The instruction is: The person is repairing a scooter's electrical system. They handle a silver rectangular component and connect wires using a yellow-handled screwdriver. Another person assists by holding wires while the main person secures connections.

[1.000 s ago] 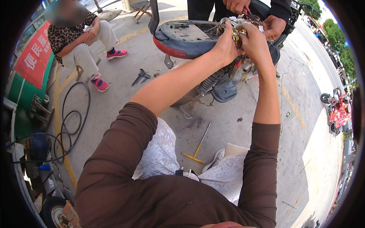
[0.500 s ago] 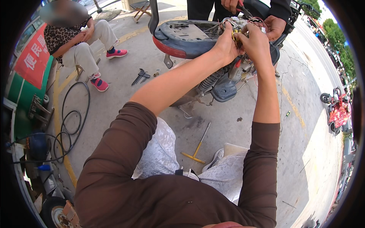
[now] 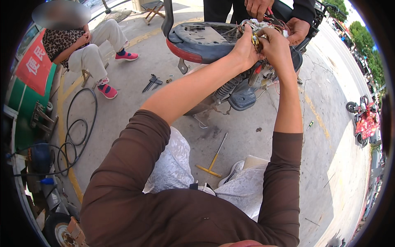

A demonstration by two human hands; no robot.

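My left hand is curled round a small yellow-and-black part among bundled wires at the back of a scooter with an open body. My right hand pinches at the same part from the right, fingers bent. Just beyond my hands, another person's hands work in the wires, one gripping red-handled pliers. Below, a red-tipped piece hangs among wires beside a coiled spring.
A seated person is at the left, above a black hose coil. Small tools, a yellow T-handled wrench and a screwdriver lie on the concrete. A red scooter stands at the right, beside the road.
My hands stay at the wires, the right fingers shifting slightly. The other person's hand with the pliers has moved a little. The seated person leans slightly further left.
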